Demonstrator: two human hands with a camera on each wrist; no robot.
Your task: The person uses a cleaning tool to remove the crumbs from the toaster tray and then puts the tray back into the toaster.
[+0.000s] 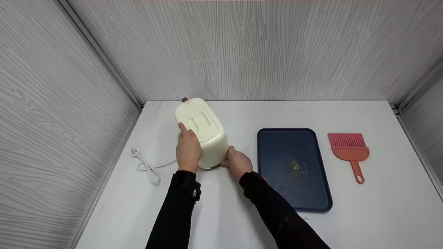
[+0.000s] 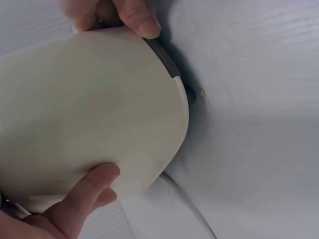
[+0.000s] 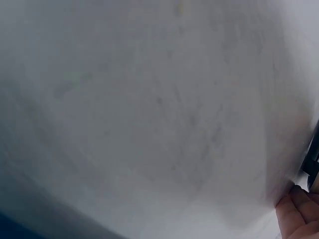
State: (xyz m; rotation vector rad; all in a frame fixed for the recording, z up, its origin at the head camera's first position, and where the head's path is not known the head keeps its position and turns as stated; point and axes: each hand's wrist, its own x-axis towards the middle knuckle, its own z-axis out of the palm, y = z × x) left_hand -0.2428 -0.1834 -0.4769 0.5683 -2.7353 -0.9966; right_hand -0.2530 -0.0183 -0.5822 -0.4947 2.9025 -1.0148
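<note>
A cream toaster (image 1: 207,135) with two slot-shaped recesses in its lid sits at an angle on the white table, tilted in the left wrist view. My left hand (image 1: 188,149) holds its left side, fingers over the top edge and thumb (image 2: 102,174) against the near end. At the near right lower corner my right hand (image 1: 239,162) grips the base, with the thumb beside a dark strip (image 2: 162,57) along the lower edge. A dark knob (image 1: 184,100) shows at the far end. In the right wrist view, the right fingers (image 3: 299,211) meet the toaster's dark underside.
A dark blue tray (image 1: 277,152) with yellow crumbs (image 1: 295,167) lies right of my right hand. Farther right is a red hand brush (image 1: 350,155). The toaster's white cord and plug (image 1: 147,166) lie to the left. A yellow crumb (image 2: 203,93) sits by the toaster's base.
</note>
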